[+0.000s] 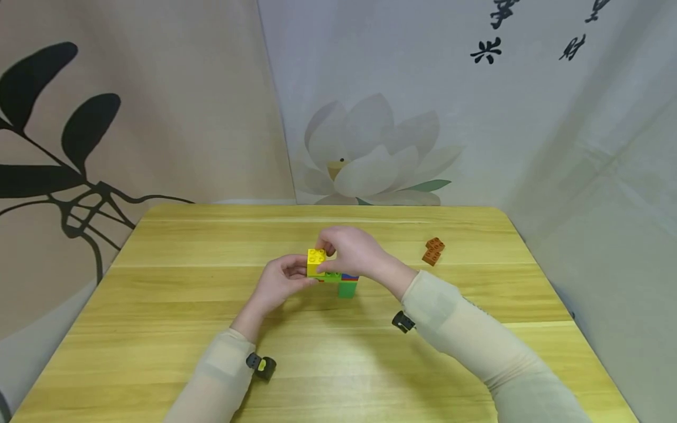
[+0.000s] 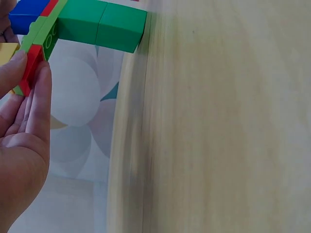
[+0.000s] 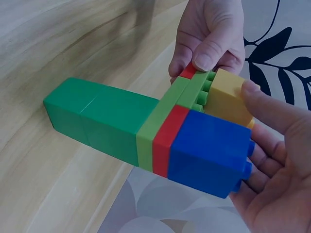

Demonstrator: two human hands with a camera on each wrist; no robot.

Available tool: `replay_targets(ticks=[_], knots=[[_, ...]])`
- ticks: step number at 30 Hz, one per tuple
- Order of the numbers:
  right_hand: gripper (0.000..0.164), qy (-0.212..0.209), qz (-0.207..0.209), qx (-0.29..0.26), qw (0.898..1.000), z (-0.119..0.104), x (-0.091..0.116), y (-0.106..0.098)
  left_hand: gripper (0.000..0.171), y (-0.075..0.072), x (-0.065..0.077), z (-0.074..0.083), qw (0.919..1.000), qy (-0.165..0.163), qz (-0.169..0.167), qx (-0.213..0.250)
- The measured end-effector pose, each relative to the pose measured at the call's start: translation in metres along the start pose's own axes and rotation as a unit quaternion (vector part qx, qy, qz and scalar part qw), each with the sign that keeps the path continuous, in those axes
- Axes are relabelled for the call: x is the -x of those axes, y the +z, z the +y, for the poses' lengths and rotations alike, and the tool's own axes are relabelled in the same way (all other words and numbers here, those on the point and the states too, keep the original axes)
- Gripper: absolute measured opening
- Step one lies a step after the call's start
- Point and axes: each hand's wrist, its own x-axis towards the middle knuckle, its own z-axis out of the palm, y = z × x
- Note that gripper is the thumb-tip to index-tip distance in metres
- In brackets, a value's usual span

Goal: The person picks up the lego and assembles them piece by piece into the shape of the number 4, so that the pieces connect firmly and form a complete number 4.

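Above the table, both hands hold a toy-brick build with two dark green blocks (image 3: 109,124) end to end. Light green plates (image 3: 160,111), a red plate (image 3: 170,138) and a blue block (image 3: 209,153) continue it. My left hand (image 1: 277,282) pinches the far end of the plates, thumb beside a small red piece (image 2: 32,68). With thumb and fingers, my right hand (image 1: 357,252) grips a yellow block (image 1: 316,261) at the light green plate, beside the blue block. Some light green studs (image 3: 203,97) show in the gap under the yellow block.
Two brown bricks (image 1: 433,251) lie on the wooden table (image 1: 211,235), to the right of the hands. Behind the table hangs a printed curtain (image 1: 370,70). Each wrist wears a small black camera (image 1: 264,368).
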Motion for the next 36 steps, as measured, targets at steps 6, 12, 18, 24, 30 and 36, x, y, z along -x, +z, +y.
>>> replay_targets(ticks=[6, 12, 18, 24, 30, 36], knots=[[0.030, -0.009, 0.008, 0.000, 1.000, 0.0019, 0.0009, 0.0010, 0.037, -0.0001, -0.0006, 0.0015, 1.0000, 0.003, 0.006, -0.004], [0.031, -0.010, 0.011, -0.001, 1.000, 0.0013, 0.0011, 0.0004, 0.037, 0.0006, -0.0008, 0.0010, 0.9999, 0.002, 0.010, -0.010], [0.031, -0.011, 0.010, 0.009, 1.000, 0.0004, 0.0006, -0.0010, 0.036, 0.0011, -0.0003, 0.0011, 0.9998, 0.001, 0.011, -0.016], [0.031, -0.006, 0.008, 0.004, 1.000, 0.0022, -0.0007, -0.0010, 0.036, 0.0011, -0.0007, 0.0008, 0.9999, 0.004, 0.005, -0.015], [0.031, -0.006, 0.007, 0.006, 1.000, 0.0038, -0.0011, -0.0007, 0.037, 0.0010, -0.0006, 0.0009, 0.9999, 0.003, 0.001, -0.011], [0.031, -0.002, 0.008, 0.005, 1.000, 0.0039, 0.0002, 0.0000, 0.037, 0.0014, -0.0009, 0.0014, 1.0000, 0.000, 0.001, -0.009]])
